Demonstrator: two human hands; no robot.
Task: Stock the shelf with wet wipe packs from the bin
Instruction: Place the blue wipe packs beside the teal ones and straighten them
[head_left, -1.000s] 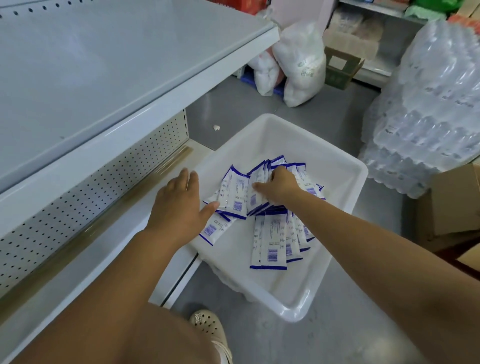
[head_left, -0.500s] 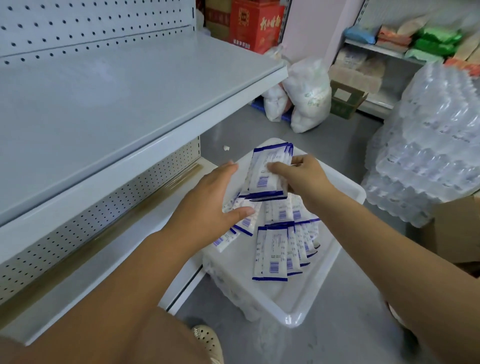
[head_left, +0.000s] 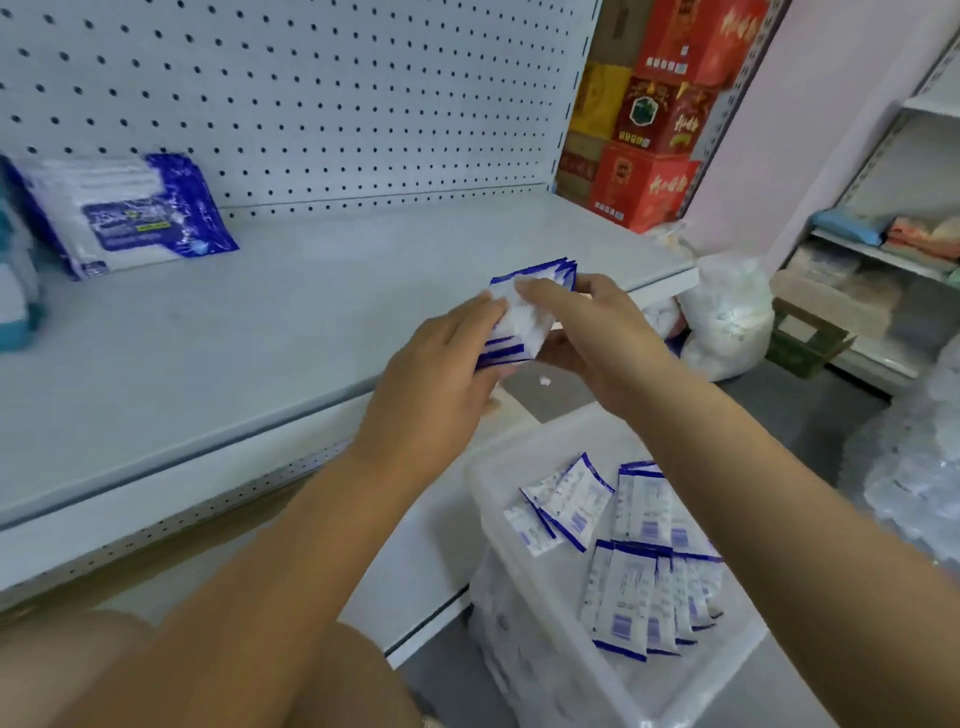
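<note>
Being gripped from both sides, a small stack of wet wipe packs (head_left: 525, 319) is held in the air. The left hand (head_left: 441, 379) is wrapped round its near side, and the right hand (head_left: 592, 332) is pinched over its top and far side. The stack is poised just above the front lip of the shelf (head_left: 234, 338), near the right end, and it is not yet set down.

By the look of it, the job is barely begun. No small packs are seen on the shelf, and many loose packs (head_left: 634, 587) are left fanned out in the bin (head_left: 519, 452) below.

Room is plentiful: a wide stretch of shelf is offered back to the pegboard panel (head_left: 337, 104), with only a larger blue-and-white pack (head_left: 130, 213) parked far left. The front lip and right end are the edges to be watched.
</note>
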